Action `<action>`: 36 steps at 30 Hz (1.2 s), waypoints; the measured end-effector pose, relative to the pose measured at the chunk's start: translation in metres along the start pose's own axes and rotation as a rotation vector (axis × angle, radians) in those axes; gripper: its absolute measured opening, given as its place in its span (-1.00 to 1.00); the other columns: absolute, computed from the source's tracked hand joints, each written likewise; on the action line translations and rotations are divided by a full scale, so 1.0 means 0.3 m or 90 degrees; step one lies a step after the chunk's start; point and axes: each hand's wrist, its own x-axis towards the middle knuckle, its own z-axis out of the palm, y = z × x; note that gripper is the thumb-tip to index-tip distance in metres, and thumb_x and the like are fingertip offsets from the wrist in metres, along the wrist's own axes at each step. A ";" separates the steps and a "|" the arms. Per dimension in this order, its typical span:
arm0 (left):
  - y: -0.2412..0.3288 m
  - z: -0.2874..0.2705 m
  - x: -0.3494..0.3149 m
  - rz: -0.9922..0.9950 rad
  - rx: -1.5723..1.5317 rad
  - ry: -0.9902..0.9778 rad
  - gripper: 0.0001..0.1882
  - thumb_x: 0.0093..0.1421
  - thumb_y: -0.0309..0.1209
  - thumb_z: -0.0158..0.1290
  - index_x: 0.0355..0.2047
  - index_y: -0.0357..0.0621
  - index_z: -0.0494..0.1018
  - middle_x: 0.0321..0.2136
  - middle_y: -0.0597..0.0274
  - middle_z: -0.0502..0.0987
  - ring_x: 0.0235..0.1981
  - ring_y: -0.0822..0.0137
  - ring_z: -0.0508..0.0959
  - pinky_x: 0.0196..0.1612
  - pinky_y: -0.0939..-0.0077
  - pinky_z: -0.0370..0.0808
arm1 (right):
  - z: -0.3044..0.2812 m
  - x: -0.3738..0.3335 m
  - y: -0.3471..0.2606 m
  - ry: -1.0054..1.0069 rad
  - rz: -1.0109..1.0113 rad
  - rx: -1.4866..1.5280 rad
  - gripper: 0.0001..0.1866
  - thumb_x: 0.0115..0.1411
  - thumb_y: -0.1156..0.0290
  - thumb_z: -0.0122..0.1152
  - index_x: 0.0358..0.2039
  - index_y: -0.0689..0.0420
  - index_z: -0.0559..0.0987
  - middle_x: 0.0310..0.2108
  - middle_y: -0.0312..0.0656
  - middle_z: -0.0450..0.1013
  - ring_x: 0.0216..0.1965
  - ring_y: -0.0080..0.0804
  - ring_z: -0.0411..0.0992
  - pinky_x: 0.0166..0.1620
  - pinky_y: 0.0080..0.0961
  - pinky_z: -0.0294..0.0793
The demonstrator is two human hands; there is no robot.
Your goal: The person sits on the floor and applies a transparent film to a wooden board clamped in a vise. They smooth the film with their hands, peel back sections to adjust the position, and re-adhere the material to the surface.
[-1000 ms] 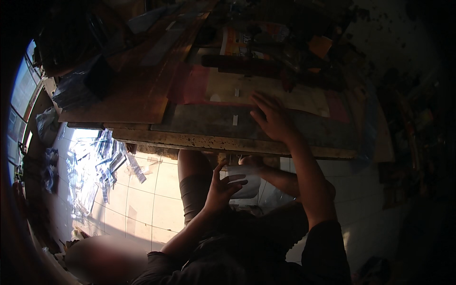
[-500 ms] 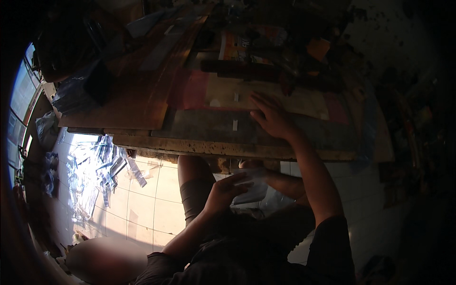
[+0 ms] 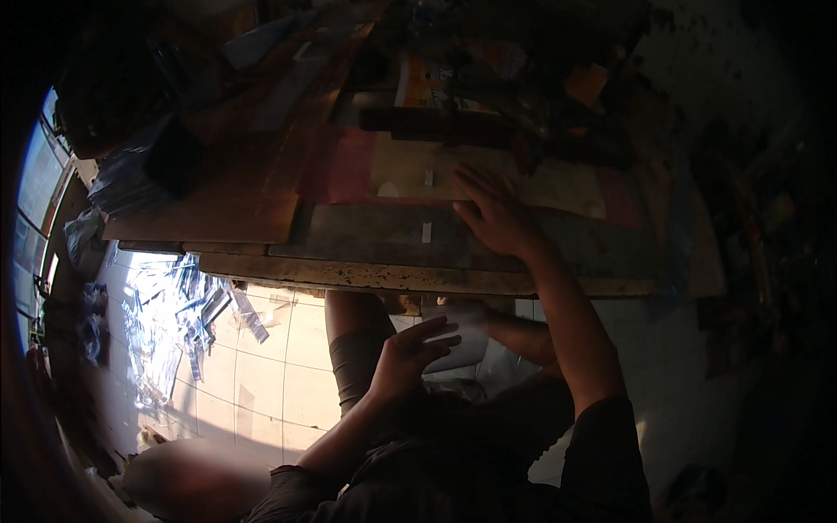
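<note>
My right hand rests with its fingers stretched out and close to flat on a pale yellowish strip that lies along the table and has reddish ends. Just left of its fingertips, a small white piece sits on the strip. A similar small white tab lies nearer, on the dark table surface. Above my lap, my left hand points to the right, thumb and fingers apart, with nothing visible between them. Thin translucent plastic lies beside and behind its fingertips; contact is hard to judge in the dim light.
A dark bar crosses the table beyond the strip. Brown board covers the left side, with clear plastic packets on its end. The worn table edge runs before me. Shiny offcuts lie heaped on the floor at left.
My left hand has shifted slightly left, its fingers a little more apart from the plastic. The right hand keeps its place on the strip. The view has moved slightly.
</note>
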 end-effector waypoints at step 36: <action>-0.017 0.008 0.011 -0.019 -0.003 -0.004 -0.46 0.30 -0.64 0.07 0.29 -0.48 0.32 0.13 -0.12 0.56 0.13 0.15 0.62 0.18 0.38 0.55 | -0.033 -0.017 -0.023 -0.003 -0.008 -0.034 -0.43 0.32 0.22 0.21 0.28 0.17 0.41 0.37 -0.05 0.28 0.42 -0.11 0.20 0.45 -0.01 0.08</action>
